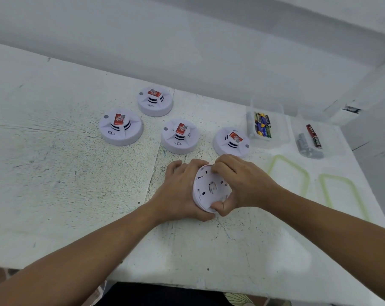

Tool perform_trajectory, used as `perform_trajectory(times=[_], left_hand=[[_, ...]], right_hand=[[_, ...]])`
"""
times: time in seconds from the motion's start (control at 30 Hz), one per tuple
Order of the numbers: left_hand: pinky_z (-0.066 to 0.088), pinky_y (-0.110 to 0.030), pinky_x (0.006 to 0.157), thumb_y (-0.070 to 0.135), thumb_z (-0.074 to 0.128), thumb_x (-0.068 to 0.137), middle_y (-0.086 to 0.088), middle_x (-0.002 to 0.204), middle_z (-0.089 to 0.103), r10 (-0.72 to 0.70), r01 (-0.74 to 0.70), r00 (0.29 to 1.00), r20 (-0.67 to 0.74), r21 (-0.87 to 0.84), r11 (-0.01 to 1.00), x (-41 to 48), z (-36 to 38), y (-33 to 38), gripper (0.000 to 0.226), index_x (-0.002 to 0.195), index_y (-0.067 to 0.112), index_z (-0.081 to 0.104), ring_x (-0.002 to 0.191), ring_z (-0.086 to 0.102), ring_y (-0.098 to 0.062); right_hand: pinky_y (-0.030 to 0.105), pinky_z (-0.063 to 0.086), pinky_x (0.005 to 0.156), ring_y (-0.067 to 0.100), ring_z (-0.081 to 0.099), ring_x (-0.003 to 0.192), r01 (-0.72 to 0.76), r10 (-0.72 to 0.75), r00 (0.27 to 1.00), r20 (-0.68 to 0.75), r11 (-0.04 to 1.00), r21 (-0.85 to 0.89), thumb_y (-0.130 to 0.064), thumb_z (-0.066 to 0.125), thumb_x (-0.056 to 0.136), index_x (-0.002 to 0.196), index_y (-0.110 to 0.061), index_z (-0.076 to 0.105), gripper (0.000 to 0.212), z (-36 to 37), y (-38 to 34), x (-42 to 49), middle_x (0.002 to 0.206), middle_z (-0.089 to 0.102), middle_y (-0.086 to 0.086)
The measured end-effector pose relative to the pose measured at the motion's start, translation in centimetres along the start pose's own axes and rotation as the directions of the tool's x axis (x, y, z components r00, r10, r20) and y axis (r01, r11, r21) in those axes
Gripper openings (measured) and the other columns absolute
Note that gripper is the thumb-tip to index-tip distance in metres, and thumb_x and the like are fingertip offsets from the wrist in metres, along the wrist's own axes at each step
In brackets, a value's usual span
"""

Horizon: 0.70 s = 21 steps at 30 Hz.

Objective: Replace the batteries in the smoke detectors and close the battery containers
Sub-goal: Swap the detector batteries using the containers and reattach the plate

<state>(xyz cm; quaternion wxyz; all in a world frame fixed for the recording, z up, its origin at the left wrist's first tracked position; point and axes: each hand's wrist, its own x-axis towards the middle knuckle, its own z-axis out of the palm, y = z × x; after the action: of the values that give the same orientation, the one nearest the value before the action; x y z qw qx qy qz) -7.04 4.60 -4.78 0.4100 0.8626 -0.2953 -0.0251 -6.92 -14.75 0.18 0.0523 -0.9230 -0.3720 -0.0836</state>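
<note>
Both of my hands hold one white smoke detector (206,186) tilted on edge above the table, its flat back plate facing me. My left hand (182,191) grips its left rim from behind. My right hand (242,184) curls over the top and right edge, thumb at the bottom rim. Several more white smoke detectors with red labels sit face up behind: one far back (155,101), one at the left (121,127), one in the middle (180,136), one at the right (231,141).
Two clear plastic containers stand at the back right: one (283,120) holds several coloured batteries, the other (339,149) holds grey and red batteries. Two clear lids with green rims (304,173) (353,191) lie on the worn white table (76,173). A white wall runs behind.
</note>
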Motion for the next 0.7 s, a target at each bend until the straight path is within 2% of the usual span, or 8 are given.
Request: perform_trajectory(times=[0.13,0.27,0.4,0.47,0.6,0.7], left_hand=[[0.017,-0.026,0.105,0.064,0.075,0.046,0.019,0.114,0.045,-0.005,0.005,1.0,0.002,-0.002,1.0,-0.05,-0.05,0.03,0.09,0.12,0.036,0.034,0.107,0.048,-0.003],[0.013,-0.016,0.1,0.066,0.069,0.045,0.018,0.112,0.045,-0.014,0.014,1.0,-0.006,-0.01,1.0,-0.05,-0.11,0.28,0.088,0.12,0.033,0.036,0.103,0.044,0.001],[0.01,-0.011,0.098,0.066,0.067,0.045,0.018,0.108,0.047,-0.02,0.02,0.999,-0.03,-0.006,1.0,-0.14,-0.09,0.49,0.086,0.118,0.033,0.035,0.099,0.043,0.002],[0.009,-0.011,0.098,0.066,0.066,0.045,0.019,0.107,0.046,-0.021,0.021,0.999,-0.04,0.001,1.0,-0.14,-0.06,0.57,0.085,0.118,0.034,0.035,0.098,0.043,0.002],[0.011,-0.017,0.099,0.066,0.065,0.044,0.02,0.107,0.045,-0.036,0.036,0.999,-0.036,-0.003,0.999,-0.15,-0.02,0.63,0.084,0.116,0.036,0.034,0.099,0.044,0.001],[0.011,-0.018,0.098,0.067,0.064,0.044,0.019,0.107,0.045,-0.037,0.037,0.998,-0.049,0.008,0.999,-0.22,0.01,0.68,0.083,0.115,0.037,0.033,0.1,0.047,-0.003]], right_hand=[[0.026,0.043,0.046,0.021,0.052,0.068,-0.027,0.027,1.0,-0.002,0.999,0.019,-0.066,0.065,0.06,0.089,-0.003,0.062,0.069,0.25,-0.07,-0.07,0.082,0.058,0.006],[0.023,0.039,0.049,0.019,0.05,0.067,-0.041,0.041,0.999,-0.014,0.999,0.036,-0.062,0.074,0.054,0.089,-0.003,0.061,0.07,0.24,-0.11,0.08,0.082,0.057,0.005],[0.019,0.034,0.053,0.018,0.05,0.067,-0.018,0.019,1.0,-0.026,0.999,0.04,-0.067,0.066,0.058,0.088,-0.003,0.061,0.071,0.28,0.05,0.32,0.081,0.057,0.006],[0.018,0.032,0.054,0.018,0.05,0.066,-0.014,0.016,0.999,-0.042,0.999,0.043,-0.067,0.066,0.059,0.087,-0.002,0.06,0.071,0.36,0.05,0.27,0.08,0.056,0.006],[0.019,0.03,0.055,0.017,0.047,0.066,-0.028,0.031,0.998,-0.049,0.998,0.06,-0.061,0.078,0.052,0.086,-0.003,0.059,0.07,0.63,0.1,0.33,0.078,0.055,0.006],[0.019,0.031,0.056,0.019,0.049,0.065,-0.03,0.036,0.997,-0.074,0.996,0.083,-0.064,0.071,0.055,0.087,-0.004,0.057,0.07,0.82,0.01,0.15,0.078,0.055,0.007]])
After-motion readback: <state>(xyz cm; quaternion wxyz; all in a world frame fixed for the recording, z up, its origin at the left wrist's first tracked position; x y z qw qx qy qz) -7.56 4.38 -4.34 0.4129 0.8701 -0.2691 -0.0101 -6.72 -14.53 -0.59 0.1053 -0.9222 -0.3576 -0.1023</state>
